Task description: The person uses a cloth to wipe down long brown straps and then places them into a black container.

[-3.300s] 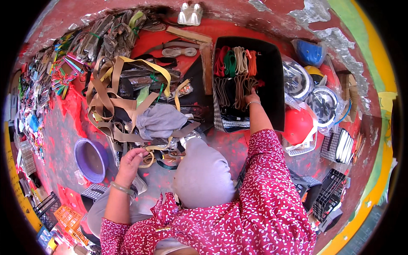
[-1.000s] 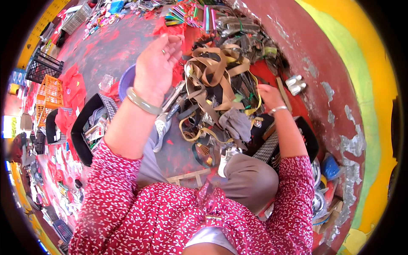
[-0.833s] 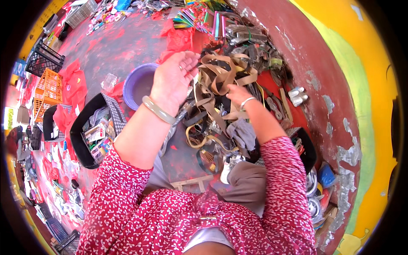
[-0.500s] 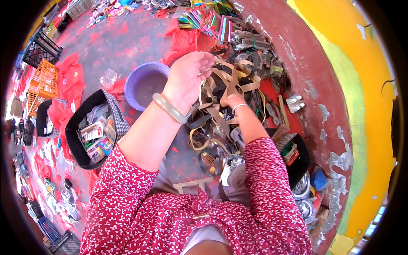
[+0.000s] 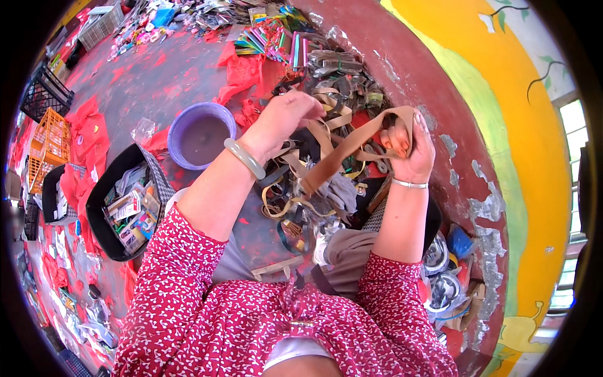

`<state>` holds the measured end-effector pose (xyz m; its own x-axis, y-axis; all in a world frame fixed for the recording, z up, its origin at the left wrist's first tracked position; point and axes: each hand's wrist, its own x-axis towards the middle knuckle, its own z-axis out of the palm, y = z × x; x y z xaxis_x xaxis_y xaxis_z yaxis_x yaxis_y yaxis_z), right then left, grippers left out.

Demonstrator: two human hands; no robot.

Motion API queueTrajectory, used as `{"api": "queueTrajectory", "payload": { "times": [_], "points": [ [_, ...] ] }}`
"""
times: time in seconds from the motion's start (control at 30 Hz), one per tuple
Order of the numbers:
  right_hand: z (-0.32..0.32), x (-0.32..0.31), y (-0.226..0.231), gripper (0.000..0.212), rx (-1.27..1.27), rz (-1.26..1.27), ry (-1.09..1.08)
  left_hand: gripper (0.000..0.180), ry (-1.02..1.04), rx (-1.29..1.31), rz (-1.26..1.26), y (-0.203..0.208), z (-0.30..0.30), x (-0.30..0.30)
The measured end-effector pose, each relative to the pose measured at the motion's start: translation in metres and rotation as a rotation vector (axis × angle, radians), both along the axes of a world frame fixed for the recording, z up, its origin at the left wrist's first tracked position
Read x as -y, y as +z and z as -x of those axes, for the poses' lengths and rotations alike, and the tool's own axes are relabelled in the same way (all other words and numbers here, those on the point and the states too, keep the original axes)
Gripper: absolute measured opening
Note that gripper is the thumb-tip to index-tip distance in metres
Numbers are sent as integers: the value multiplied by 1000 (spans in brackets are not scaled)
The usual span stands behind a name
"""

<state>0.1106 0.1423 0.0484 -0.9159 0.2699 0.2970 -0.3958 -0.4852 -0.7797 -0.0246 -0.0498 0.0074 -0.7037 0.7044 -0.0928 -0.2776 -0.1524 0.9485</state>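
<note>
A tan belt or strap (image 5: 342, 152) is looped around the fingers of my right hand (image 5: 416, 154), which is raised at the right near the wall. It stretches down and left from that hand, its broad flat end hanging over the pile. My left hand (image 5: 282, 119) is above the pile's left side, fingers bent and drawn together beside more tan straps; its thumb and whatever it pinches are hidden. Below both hands lies a tangled pile of belts (image 5: 294, 164) in tan, black and yellowish colours. A grey cloth-like bundle (image 5: 341, 191) lies at its near side.
A purple basin (image 5: 174, 141) stands left of the pile. Farther left are a black bin (image 5: 94, 217) of small packages and an orange crate (image 5: 55, 141). Bundled goods (image 5: 339, 63) line the peeling wall (image 5: 402, 75). Wrapped round items (image 5: 443, 292) lie at my near right.
My right hand has moved right and up, drawing the tan strap out of the pile. My left hand has shifted slightly down. The whole view has turned a little.
</note>
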Motion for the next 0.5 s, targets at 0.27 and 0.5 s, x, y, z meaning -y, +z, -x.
{"api": "queueTrajectory", "payload": {
  "times": [0.27,0.5],
  "points": [
    [14,9,16,29,-88,148,-107,55,-573,319,-28,-19,-44,-21],
    [20,-36,3,21,-138,472,-172,27,-558,390,-169,-12,-51,-33]
  ]
}}
